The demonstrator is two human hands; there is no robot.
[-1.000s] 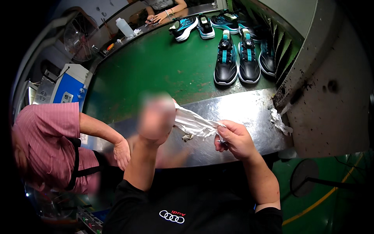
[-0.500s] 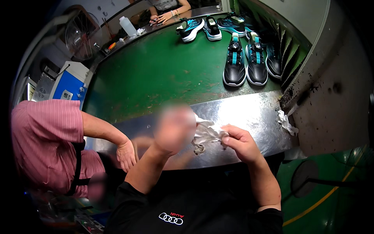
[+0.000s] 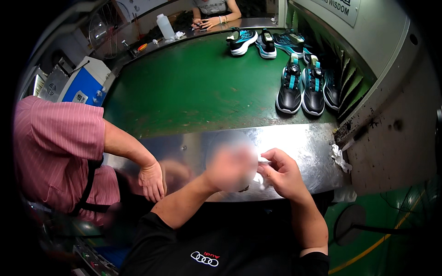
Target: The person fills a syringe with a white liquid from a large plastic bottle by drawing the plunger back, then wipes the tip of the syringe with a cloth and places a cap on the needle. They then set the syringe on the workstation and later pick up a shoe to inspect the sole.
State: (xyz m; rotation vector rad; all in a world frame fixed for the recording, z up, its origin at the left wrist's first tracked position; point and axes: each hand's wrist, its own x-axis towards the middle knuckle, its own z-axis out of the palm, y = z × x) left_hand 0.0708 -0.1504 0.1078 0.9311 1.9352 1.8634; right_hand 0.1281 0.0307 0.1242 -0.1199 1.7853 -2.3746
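My right hand (image 3: 282,172) pinches a crumpled white cloth (image 3: 261,181) over the metal edge of the bench. Most of the cloth is covered by my two hands, and only small white folds show between them. My left hand (image 3: 231,166) is right beside it, at the cloth's left side. That hand is smeared by a blur, so its fingers cannot be made out. Both hands are above the shiny metal strip (image 3: 313,142) at the near side of the green belt (image 3: 184,87).
Several black and turquoise sneakers (image 3: 289,96) stand at the belt's right and far end. A crumpled white wad (image 3: 339,158) lies by the right-hand panel. On the left, a co-worker's arm (image 3: 131,147) hangs near the bench. A white bottle (image 3: 165,26) stands far off, near another person's hands (image 3: 209,23).
My hands have come closer together, bunching the cloth that was spread between them. The left hand has shifted right. The whole view has also shifted slightly.
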